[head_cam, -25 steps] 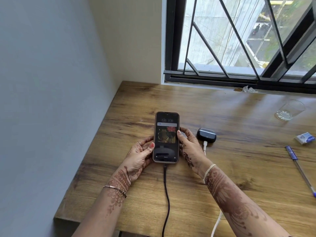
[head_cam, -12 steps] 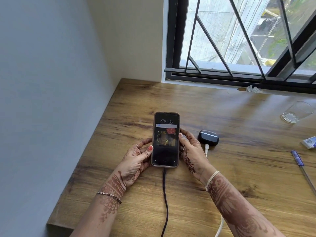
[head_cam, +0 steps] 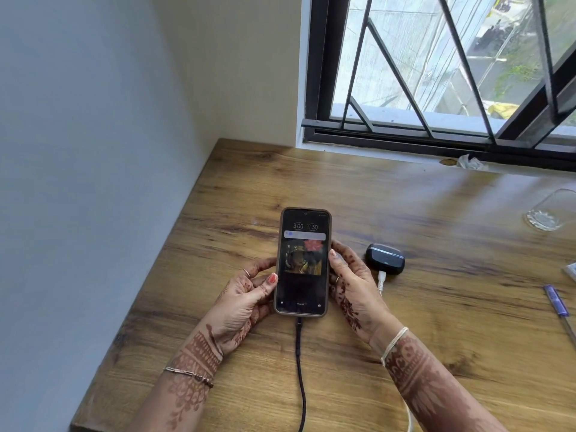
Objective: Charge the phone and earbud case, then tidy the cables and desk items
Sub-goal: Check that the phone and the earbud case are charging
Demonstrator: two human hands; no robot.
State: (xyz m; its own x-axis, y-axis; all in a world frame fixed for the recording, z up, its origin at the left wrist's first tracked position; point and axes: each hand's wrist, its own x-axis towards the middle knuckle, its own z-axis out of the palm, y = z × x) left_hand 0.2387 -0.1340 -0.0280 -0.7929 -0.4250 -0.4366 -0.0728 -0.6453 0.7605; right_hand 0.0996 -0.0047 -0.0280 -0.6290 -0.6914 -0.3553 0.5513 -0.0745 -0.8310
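A phone (head_cam: 303, 263) with its screen lit lies face up on the wooden desk (head_cam: 405, 322). My left hand (head_cam: 246, 304) grips its left edge and my right hand (head_cam: 350, 285) grips its right edge. A black cable (head_cam: 300, 372) is plugged into the phone's bottom end and runs off the near desk edge. To the right sits a black earbud case (head_cam: 385, 257), lid closed, with a white cable (head_cam: 381, 280) plugged into its near side; my right forearm hides most of that cable.
A glass (head_cam: 550, 210) stands at the far right. A blue pen (head_cam: 558, 307) and a small white packet (head_cam: 572, 271) lie at the right edge. Crumpled paper (head_cam: 470, 162) sits by the window sill. A wall borders the desk on the left.
The view has shifted a little, so the glass and pen sit further toward the right edge. Both hands stay on the phone, which has hardly moved.
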